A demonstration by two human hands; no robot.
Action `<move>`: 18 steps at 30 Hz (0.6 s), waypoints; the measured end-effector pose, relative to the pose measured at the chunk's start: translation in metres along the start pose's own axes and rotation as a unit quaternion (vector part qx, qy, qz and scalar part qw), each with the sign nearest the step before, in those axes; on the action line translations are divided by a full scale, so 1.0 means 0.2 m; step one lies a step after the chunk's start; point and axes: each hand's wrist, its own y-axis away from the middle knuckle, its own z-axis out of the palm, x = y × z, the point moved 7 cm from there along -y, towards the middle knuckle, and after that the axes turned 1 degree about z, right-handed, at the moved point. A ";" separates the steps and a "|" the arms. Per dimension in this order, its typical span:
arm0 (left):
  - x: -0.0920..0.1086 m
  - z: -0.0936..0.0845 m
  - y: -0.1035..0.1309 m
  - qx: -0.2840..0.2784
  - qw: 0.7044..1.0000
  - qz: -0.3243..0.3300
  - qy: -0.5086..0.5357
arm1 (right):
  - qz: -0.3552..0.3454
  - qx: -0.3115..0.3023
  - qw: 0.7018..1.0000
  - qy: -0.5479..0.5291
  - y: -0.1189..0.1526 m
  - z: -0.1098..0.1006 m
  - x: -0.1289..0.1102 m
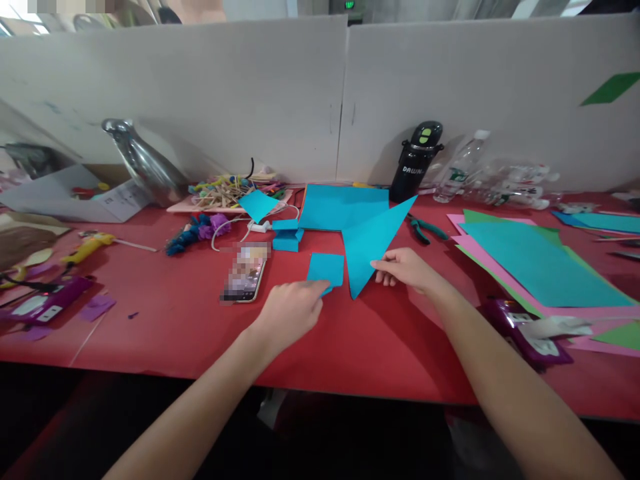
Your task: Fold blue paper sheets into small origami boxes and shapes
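My right hand (pixel 403 270) pinches the edge of a large triangular piece of blue paper (pixel 371 243) between thumb and fingers, its tip pointing down toward me. A small blue paper square (pixel 326 268) lies to its left. My left hand (pixel 295 307) is closed at the square's lower edge, the index finger on the paper and the other fingers curled under. Behind the triangle is a larger blue sheet (pixel 333 207). A folded blue paper piece (pixel 287 237) stands left of it, and another blue piece (pixel 258 204) rests on the craft pile.
A phone (pixel 246 272) lies left of my hands. Green-handled pliers (pixel 425 230), a black bottle (pixel 416 163) and clear plastic bottles (pixel 461 170) are behind on the right. Stacked coloured paper (pixel 543 263) and a purple power strip (pixel 525 333) lie right. A metal jug (pixel 145 163) stands back left.
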 end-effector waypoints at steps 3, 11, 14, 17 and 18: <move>-0.14 -0.20 -0.02 0.134 0.985 -0.033 0.103 | -0.008 -0.004 1.000 0.003 -0.01 0.00 0.01; -0.78 -0.40 -0.11 0.391 0.816 -0.195 0.378 | -0.007 -0.005 1.000 -0.013 -0.02 0.02 0.02; -0.98 -0.46 -0.17 0.474 0.721 -0.238 0.446 | -0.009 -0.005 1.000 -0.013 -0.01 0.02 0.00; -1.13 -0.49 -0.29 0.445 0.699 -0.259 0.496 | -0.014 -0.008 1.000 -0.012 -0.01 0.03 -0.01; -1.15 -0.48 -0.36 0.386 0.718 -0.255 0.520 | -0.016 -0.011 1.000 -0.011 -0.01 0.03 -0.01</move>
